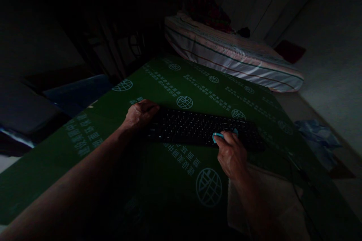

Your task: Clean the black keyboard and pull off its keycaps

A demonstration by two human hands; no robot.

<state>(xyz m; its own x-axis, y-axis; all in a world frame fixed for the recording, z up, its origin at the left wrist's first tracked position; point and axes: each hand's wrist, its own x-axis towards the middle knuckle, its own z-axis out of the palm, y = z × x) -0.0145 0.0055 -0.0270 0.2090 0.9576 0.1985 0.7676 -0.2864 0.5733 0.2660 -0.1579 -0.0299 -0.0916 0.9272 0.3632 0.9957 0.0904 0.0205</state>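
Note:
A black keyboard [186, 126] lies flat on the green table. At its far left corner my left hand [141, 113] is closed on the edge, the fingers bent and partly hidden. Over the right half of the keys, my right hand [232, 152] pinches a small light-blue thing [217, 135]. One end of it shows beside the thumb and another beyond the knuckles; the hand covers its middle. It seems to rest on the keys, but the dim light does not show whether it is a cloth or a brush.
The green table [158, 79] carries printed white globes and writing. A pale cloth [271, 199] lies under my right forearm, with a dark cable [292, 173] beside it. Beyond stand a bed [226, 52] and, at left, a blue chair [79, 94]. A plastic bag [318, 133] lies at right.

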